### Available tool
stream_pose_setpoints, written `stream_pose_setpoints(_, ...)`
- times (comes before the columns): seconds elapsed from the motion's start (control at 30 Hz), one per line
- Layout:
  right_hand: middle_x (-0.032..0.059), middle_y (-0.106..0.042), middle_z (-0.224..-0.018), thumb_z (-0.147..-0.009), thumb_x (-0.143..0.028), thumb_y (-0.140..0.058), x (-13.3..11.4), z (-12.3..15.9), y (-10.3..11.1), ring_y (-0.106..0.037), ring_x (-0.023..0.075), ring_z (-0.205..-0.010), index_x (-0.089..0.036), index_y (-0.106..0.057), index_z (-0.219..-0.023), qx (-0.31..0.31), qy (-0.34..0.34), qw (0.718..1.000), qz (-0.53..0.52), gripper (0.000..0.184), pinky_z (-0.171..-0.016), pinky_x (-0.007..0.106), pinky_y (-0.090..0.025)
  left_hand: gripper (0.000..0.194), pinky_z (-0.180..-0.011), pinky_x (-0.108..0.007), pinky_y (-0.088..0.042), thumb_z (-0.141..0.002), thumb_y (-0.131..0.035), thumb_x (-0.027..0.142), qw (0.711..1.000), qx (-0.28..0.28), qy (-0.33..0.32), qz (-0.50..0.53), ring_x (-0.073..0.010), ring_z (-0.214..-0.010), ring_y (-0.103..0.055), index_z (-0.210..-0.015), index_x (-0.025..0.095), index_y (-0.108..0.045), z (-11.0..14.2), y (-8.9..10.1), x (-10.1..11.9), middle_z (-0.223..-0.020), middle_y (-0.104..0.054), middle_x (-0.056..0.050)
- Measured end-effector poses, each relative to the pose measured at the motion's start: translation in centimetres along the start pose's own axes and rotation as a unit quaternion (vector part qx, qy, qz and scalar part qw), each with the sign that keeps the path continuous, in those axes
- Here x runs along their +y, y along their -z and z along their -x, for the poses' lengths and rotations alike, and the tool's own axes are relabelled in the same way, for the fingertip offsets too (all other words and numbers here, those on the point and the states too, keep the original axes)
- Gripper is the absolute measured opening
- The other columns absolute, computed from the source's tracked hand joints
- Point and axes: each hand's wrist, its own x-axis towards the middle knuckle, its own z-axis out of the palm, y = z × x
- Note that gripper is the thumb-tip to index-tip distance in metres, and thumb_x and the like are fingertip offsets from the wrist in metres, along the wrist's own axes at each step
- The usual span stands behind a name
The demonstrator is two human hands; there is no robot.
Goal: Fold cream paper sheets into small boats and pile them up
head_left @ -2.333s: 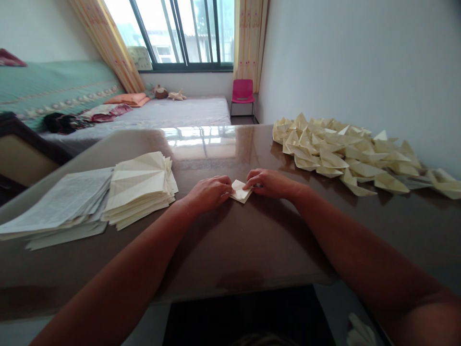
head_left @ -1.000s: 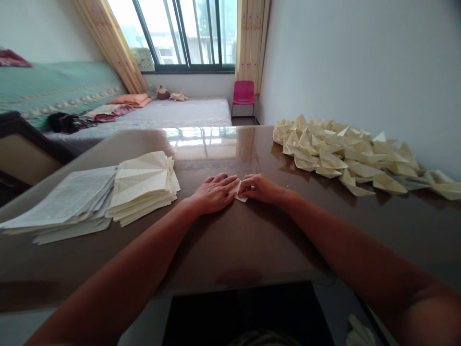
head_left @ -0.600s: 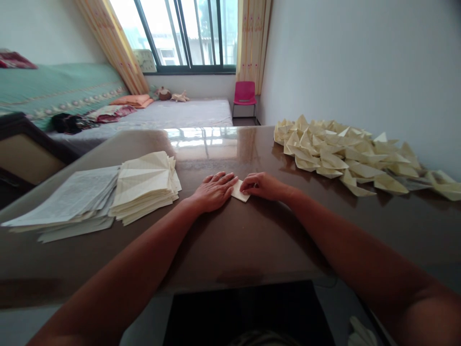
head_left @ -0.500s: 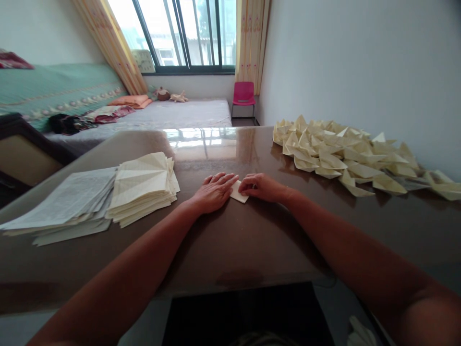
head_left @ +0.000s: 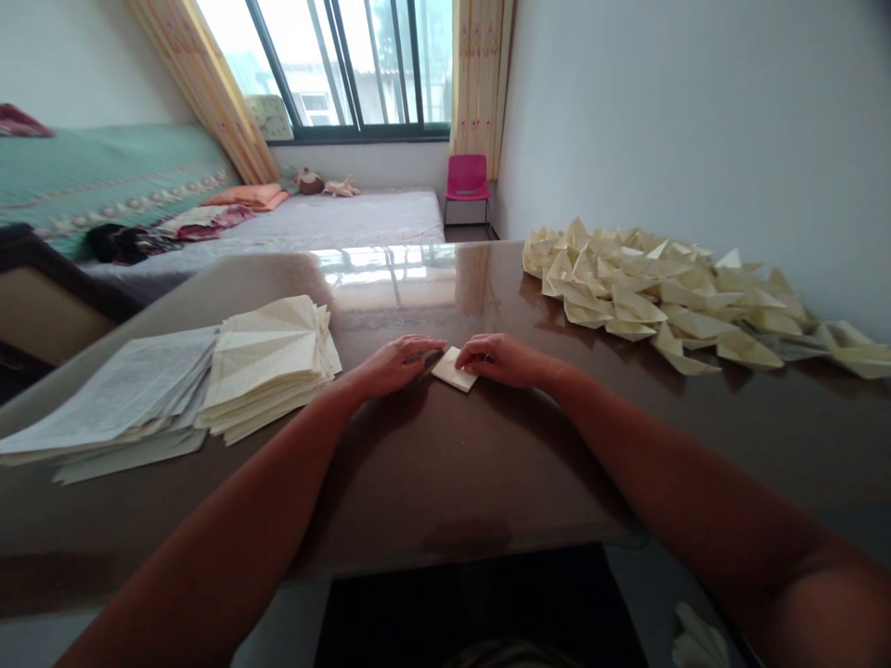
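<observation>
A small folded piece of cream paper [head_left: 454, 369] lies on the brown tabletop between my two hands. My right hand [head_left: 499, 358] has its fingers curled onto the paper's right side, thumb and fingertips gripping it. My left hand [head_left: 400, 364] is just left of the paper, raised a little, with fingers stretched out and nothing in them. Its fingertips come close to the paper's upper left edge.
To the left lie a stack of creased cream sheets [head_left: 268, 357] and a pile of printed pages [head_left: 132, 385]. A heap of folded paper shapes [head_left: 647, 288] covers the table's right side by the wall. Beyond are a bed [head_left: 368, 215] and a pink chair [head_left: 468, 178].
My left hand has lifted off the folded paper and shifted left, uncovering more of it. My right hand stays at the paper's right side. The view has shifted slightly.
</observation>
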Motion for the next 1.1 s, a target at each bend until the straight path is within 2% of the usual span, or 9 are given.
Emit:
stream_pose_setpoints(0.1,0.0045,-0.068,-0.089,-0.083,-0.014,-0.056,-0.1,0.0,0.2,-0.06,0.0132,-0.079,-0.015,-0.07,-0.093,-0.001,-0.007,1.0,-0.003,0.018,-0.074,0.023,-0.044,0.048,-0.106,-0.034,-0.036,-0.083,-0.052,0.035,0.999,-0.027,-0.021,0.024,-0.0229,-0.119,-0.051,-0.129,0.02,-0.055,0.3,0.7,0.0,-0.128,-0.058,-0.006)
stream_pose_setpoints(0.2,0.005,-0.068,-0.092,-0.083,-0.016,-0.056,-0.1,0.0,0.2,-0.061,0.0138,-0.081,-0.015,-0.07,-0.094,-0.002,-0.016,1.0,-0.004,0.018,-0.076,0.023,-0.044,0.051,-0.107,-0.039,-0.035,-0.079,-0.059,0.035,1.0,-0.024,-0.015,-0.003,-0.0249,-0.121,-0.048,-0.129,0.024,-0.055,0.4,0.3,0.4,-0.128,-0.056,-0.007)
stream_pose_setpoints(0.37,0.0045,-0.069,-0.092,-0.084,-0.02,-0.056,0.3,0.1,0.1,-0.061,0.0144,-0.082,-0.017,-0.07,-0.096,-0.002,-0.012,1.0,-0.006,0.018,-0.077,0.025,-0.044,0.044,-0.105,-0.039,-0.037,-0.08,-0.055,0.025,0.999,0.015,0.007,-0.029,-0.0234,-0.115,-0.051,-0.123,0.026,-0.06,0.1,-1.2,1.4,-0.119,-0.057,-0.006)
stream_pose_setpoints(0.5,0.0044,-0.069,-0.091,-0.084,-0.019,-0.056,0.4,0.1,0.2,-0.061,0.0139,-0.081,-0.016,-0.07,-0.096,-0.008,-0.01,1.0,-0.014,0.019,-0.076,0.024,-0.044,0.042,-0.103,-0.037,-0.039,-0.08,-0.054,0.023,0.999,0.015,0.02,-0.021,-0.0218,-0.111,-0.053,-0.121,0.028,-0.062,0.1,-1.3,1.9,-0.116,-0.056,-0.005)
stream_pose_setpoints(0.67,0.004,-0.068,-0.088,-0.082,-0.019,-0.057,0.3,0.1,0.1,-0.06,0.0138,-0.078,-0.015,-0.067,-0.097,-0.009,-0.029,0.999,-0.027,0.019,-0.073,0.024,-0.044,0.036,-0.106,-0.038,-0.036,-0.082,-0.055,0.027,0.997,0.016,-0.054,-0.051,-0.023,-0.119,-0.048,-0.118,0.029,-0.064,0.3,-1.0,2.1,-0.126,-0.053,-0.005)
stream_pose_setpoints(0.77,0.0027,-0.065,-0.084,-0.082,-0.019,-0.057,0.1,0.2,0.1,-0.059,0.0127,-0.074,-0.015,-0.066,-0.094,-0.007,-0.036,0.999,-0.027,0.016,-0.069,0.023,-0.044,0.032,-0.102,-0.035,-0.04,-0.087,-0.054,0.033,0.994,0.003,-0.089,-0.056,-0.0211,-0.115,-0.052,-0.116,0.028,-0.065,0.2,-1.1,1.5,-0.122,-0.059,-0.004)
stream_pose_setpoints(0.87,0.0027,-0.063,-0.087,-0.082,-0.024,-0.059,0.1,0.3,0.6,-0.058,0.0116,-0.073,-0.017,-0.068,-0.094,-0.036,-0.008,0.999,-0.017,0.016,-0.07,0.022,-0.044,0.027,-0.098,-0.032,-0.042,-0.089,-0.052,0.036,0.993,0.006,-0.109,-0.049,-0.0188,-0.108,-0.056,-0.11,0.029,-0.068,0.1,-1.1,0.6,-0.116,-0.064,-0.003)
stream_pose_setpoints(0.97,0.0033,-0.061,-0.096,-0.077,-0.035,-0.068,0.2,0.6,1.2,-0.058,0.0121,-0.076,-0.02,-0.068,-0.103,-0.067,-0.003,0.998,-0.018,0.03,-0.07,0.023,-0.045,0.025,-0.094,-0.03,-0.044,-0.091,-0.05,0.036,0.989,0.018,-0.138,-0.05,-0.0173,-0.103,-0.058,-0.104,0.028,-0.07,0.0,-1.0,0.4,-0.109,-0.068,-0.003)
stream_pose_setpoints(1.1,0.0047,-0.059,-0.101,-0.071,-0.044,-0.072,0.4,0.7,1.6,-0.058,0.0133,-0.079,-0.021,-0.067,-0.104,-0.061,-0.005,0.998,-0.005,0.041,-0.071,0.024,-0.046,0.028,-0.084,-0.027,-0.046,-0.094,-0.045,0.032,0.983,0.02,-0.157,-0.094,-0.0162,-0.092,-0.059,-0.098,0.023,-0.071,0.2,-0.6,1.4,-0.099,-0.068,-0.006)
